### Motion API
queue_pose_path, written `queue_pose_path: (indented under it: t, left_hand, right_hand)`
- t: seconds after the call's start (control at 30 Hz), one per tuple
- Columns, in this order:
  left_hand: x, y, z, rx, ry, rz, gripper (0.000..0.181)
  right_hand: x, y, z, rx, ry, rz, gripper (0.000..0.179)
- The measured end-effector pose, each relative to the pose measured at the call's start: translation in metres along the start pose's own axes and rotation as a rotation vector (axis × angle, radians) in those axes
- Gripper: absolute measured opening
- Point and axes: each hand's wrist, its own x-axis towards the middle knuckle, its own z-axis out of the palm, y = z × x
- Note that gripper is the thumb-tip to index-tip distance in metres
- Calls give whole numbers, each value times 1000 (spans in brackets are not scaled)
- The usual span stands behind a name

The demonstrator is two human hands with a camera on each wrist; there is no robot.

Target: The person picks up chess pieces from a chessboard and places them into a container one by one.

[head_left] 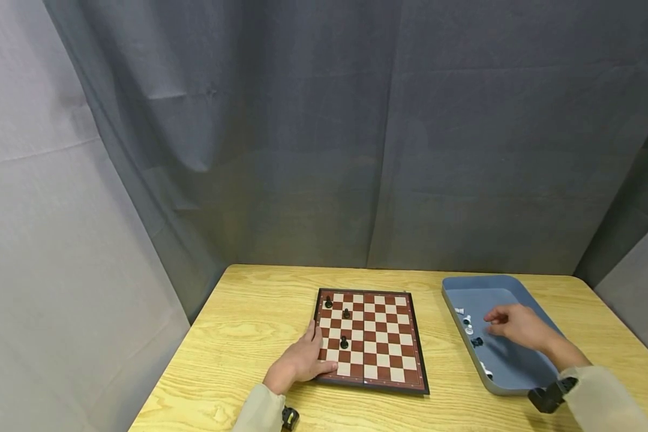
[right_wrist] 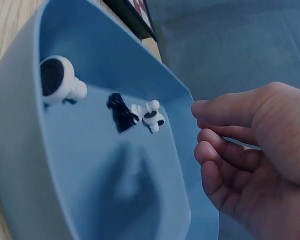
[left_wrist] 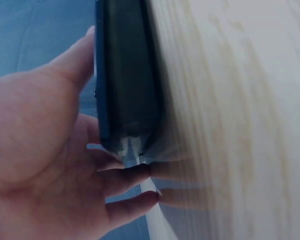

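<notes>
A brown-and-cream chessboard (head_left: 379,359) lies on the table with three black chess pieces, among them a black piece (head_left: 344,342), on its left half. My left hand (head_left: 301,358) rests at the board's near left corner, thumb over the top and fingers along the left side. Over the blue-grey tray (head_left: 518,381), my right hand (head_left: 520,327) hovers with fingers loosely bent and nothing visible between them. Inside the tray lie several white pieces, such as a white pawn (right_wrist: 62,80), and a black knight (right_wrist: 121,112), all apart from the right hand.
The light wooden table (head_left: 227,342) carries the board, with the tray to its right. A raised wall surrounds the tray. Behind the table hangs a grey curtain (head_left: 313,150), and a paler cloth (head_left: 59,240) hangs on the left.
</notes>
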Motion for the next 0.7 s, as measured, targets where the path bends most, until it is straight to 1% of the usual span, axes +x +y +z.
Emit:
queue_pose_path:
  t: [0.1,0.27,0.33,0.5,0.7]
  left_hand:
    - [-1,0,-1,-2,1,2,94]
    - [-1,0,0,2,2,0,94]
    - [-1,-1,0,6,0,-1,94]
    - [0,0,0,14,1,-4,94]
    - [1,0,1,16,11,-9,94]
  right_hand:
    - [0,-8,1,11,6,-16,17]
    - [3,-30,6,25,6,-49,16]
    - [5,-40,11,33,-1,-53,16]
    - [12,-66,24,79,-22,-94,17]
    - [24,-94,42,91,-21,-172,14]
